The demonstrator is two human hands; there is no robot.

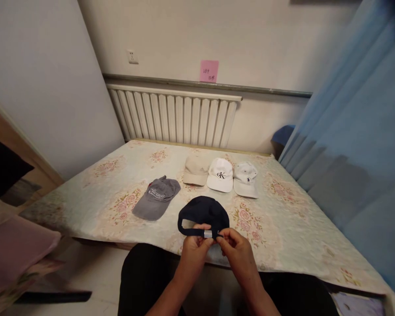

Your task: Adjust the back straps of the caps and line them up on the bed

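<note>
A dark navy baseball cap (204, 210) is held up at the near edge of the bed, its back opening and strap facing me. My left hand (197, 243) pinches the strap beside a silvery buckle (208, 234). On the other side of the buckle, my right hand (233, 243) grips the strap's end between thumb and fingers. Beyond the navy cap lie a beige cap (196, 170), a white cap with black letters (220, 175) and a white cap with a small dark logo (245, 180), side by side. A grey cap (158, 197) rests farther left.
The caps lie on a bed with a floral cover (95, 197). A white radiator (181, 116) stands behind it, with a pink note (209, 71) on the wall above. A blue curtain (355, 145) hangs along the right, and pink fabric (19, 250) sits at the lower left.
</note>
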